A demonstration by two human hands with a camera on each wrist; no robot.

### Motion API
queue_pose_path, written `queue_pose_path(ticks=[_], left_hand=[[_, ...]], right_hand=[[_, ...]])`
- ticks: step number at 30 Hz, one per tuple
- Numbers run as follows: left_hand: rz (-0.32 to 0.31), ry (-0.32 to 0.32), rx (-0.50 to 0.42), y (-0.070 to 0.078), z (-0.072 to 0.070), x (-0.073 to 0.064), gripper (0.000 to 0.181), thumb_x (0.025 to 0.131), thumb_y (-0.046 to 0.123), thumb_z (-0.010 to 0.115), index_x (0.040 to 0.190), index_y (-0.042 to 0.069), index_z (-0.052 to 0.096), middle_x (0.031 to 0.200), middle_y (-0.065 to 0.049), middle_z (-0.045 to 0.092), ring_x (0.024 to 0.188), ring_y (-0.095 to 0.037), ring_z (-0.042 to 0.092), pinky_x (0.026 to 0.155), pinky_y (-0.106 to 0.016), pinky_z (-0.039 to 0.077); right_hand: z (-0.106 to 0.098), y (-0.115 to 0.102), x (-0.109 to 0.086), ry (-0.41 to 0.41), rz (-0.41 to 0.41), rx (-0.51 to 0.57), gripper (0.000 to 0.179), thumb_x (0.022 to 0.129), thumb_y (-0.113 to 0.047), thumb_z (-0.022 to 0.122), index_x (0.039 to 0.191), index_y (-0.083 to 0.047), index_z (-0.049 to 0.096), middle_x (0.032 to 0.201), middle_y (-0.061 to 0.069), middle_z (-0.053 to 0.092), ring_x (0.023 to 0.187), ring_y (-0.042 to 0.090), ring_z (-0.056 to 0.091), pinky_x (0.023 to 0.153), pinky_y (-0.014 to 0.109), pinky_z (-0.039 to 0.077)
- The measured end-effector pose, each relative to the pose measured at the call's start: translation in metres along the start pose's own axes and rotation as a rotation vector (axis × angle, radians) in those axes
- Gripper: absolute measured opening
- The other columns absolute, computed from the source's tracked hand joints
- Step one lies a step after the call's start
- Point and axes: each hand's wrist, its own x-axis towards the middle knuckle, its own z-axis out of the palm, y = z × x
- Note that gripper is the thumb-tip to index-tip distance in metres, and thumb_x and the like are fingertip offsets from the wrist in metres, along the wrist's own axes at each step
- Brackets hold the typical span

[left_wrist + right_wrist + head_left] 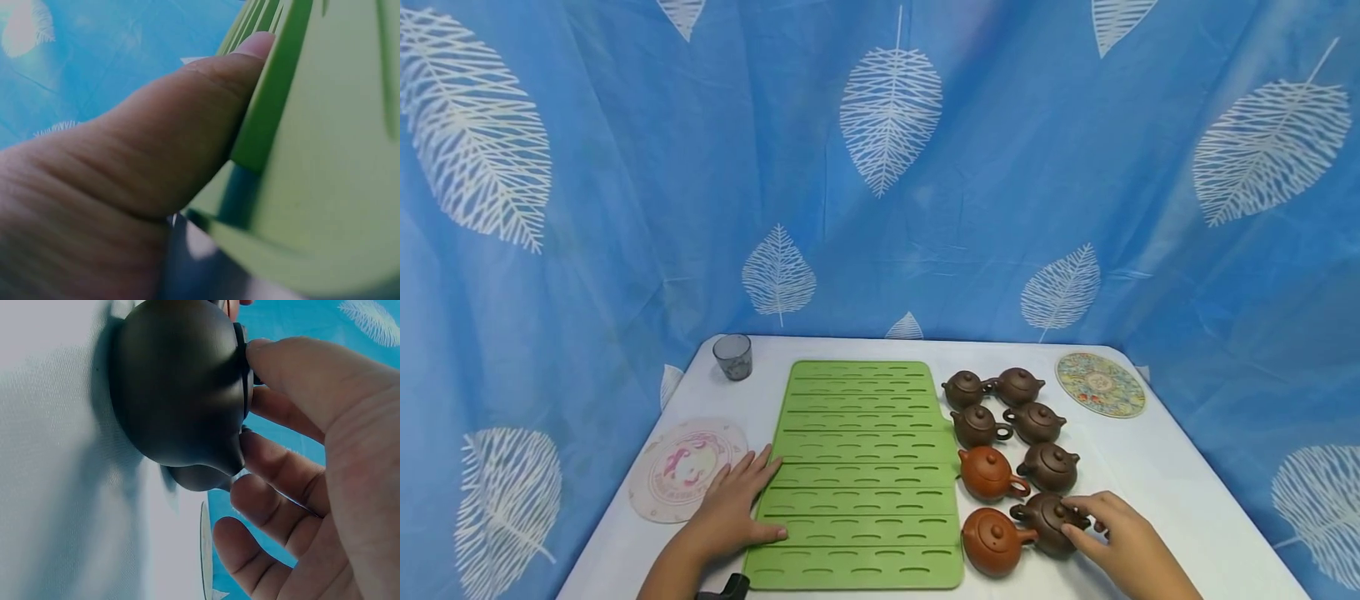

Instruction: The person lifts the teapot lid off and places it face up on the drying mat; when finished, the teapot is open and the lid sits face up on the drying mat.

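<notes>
On the left edge of a slotted green board (865,504) rests my left hand (733,508), fingers spread and fairly straight. Its thumb (187,100) lies along the board's green edge in the left wrist view. At the near right, my right hand (1120,537) pinches a dark brown teapot (1051,523) at its lid, thumb on one side and forefinger on the other. That teapot (178,381) has its round body standing on the white cloth, spout toward the loosely bent other fingers (250,550). An orange-brown teapot (991,542) stands just left of it.
Another orange-brown teapot (987,473) and several dark brown teapots (1035,422) stand in two columns right of the board. A patterned round mat (1101,383) lies at the far right, a pink-and-white one (662,479) at left. A grey glass (733,357) stands far left.
</notes>
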Motion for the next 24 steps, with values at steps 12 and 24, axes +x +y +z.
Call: queue_pose_path(ticks=[12, 24], left_hand=[[-0.021, -0.04, -0.011, 0.005, -0.006, 0.001, 0.116, 0.067, 0.069, 0.087, 0.159, 0.011, 0.047, 0.171, -0.017, 0.03, 0.155, -0.052, 0.025, 0.122, -0.075, 0.013], [-0.038, -0.049, -0.025, 0.007, -0.007, 0.0, 0.115, 0.067, 0.066, 0.088, 0.159, 0.011, 0.046, 0.172, -0.016, 0.029, 0.155, -0.052, 0.024, 0.122, -0.075, 0.012]], right_hand=[[0.006, -0.009, 0.003, 0.012, 0.034, 0.028, 0.033, 0.092, -0.036, 0.081, 0.122, -0.021, 0.077, 0.1, -0.006, 0.063, 0.083, 0.008, 0.053, 0.066, 0.028, 0.048], [-0.001, -0.013, 0.005, 0.005, 0.012, 0.032, 0.019, 0.097, -0.026, 0.076, 0.115, -0.02, 0.076, 0.107, -0.004, 0.072, 0.098, 0.016, 0.067, 0.08, 0.04, 0.058]])
